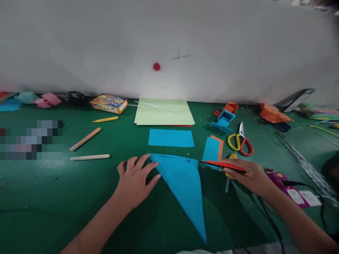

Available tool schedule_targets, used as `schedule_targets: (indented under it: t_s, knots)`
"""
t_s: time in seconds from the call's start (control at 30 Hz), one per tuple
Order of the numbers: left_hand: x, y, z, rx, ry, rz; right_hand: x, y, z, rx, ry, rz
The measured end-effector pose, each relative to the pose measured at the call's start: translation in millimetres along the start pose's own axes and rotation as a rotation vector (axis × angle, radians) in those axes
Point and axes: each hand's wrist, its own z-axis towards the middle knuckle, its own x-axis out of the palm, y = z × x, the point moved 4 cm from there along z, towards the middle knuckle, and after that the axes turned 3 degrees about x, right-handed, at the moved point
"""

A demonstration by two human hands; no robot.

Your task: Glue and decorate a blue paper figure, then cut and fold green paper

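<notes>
We had a blue paper triangle (185, 183) lying on the green counter (79, 218), its long point toward us and its short edge running across the far side. Our left hand (134, 183) was open, fingers spread, with fingertips touching the triangle at its far left corner and the thumb held out beside the slanting edge. In our right hand (253, 176), the fingers were closed around a red-and-black tool (225, 165), whose thin dark tip pointed left and met the far right corner of the triangle.

Just beyond the triangle we had a blue paper strip (171, 138), and behind that a stack of pale green sheets (164, 114). A smaller blue piece (210, 148) overlapped an orange one (220, 150) near the tool, partly hidden by it. Past our right hand lay the scissors (241, 129), with one yellow and one red handle, their blades pointing away from us. Off to our left were a yellow stick (107, 119), an orange-brown stick (86, 139) and a pale stick (90, 157), with a printed box (109, 103) beyond them near the wall.
</notes>
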Motion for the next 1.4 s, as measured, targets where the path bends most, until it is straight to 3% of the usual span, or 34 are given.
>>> schedule_targets:
  t_s: [0.3,0.47,0.6,0.73,0.87,1.0,1.17,1.4]
  knots:
    - [25.2,-9.1,11.9,0.057,0.019,-0.046,-14.4,-2.9,-12.6,0.075,-0.221,-0.024]
    - [22.5,-8.9,17.2,0.061,0.055,-0.130,1.2,16.2,-17.2,0.101,-0.293,-0.195]
    - [16.3,-17.5,16.5,0.147,0.115,-0.221,29.7,39.9,-22.0,0.107,-0.242,-0.364]
    - [6.7,-19.4,19.5,0.151,0.127,-0.284,45.3,65.5,-26.8,0.070,-0.157,-0.328]
    - [-12.7,-7.0,38.2,0.154,-0.036,-0.234,42.9,78.0,-17.5,0.021,-0.005,-0.228]
    - [-25.7,6.6,68.4,0.209,-0.174,-0.121,31.3,58.1,14.8,0.074,-0.069,-0.360]
    - [-14.0,15.7,104.7,0.197,-0.121,-0.074,31.6,33.4,57.4,0.117,0.018,-0.511]
    - [11.1,21.4,126.4,0.064,-0.045,0.031,35.4,42.7,76.8,0.170,0.117,-0.541]
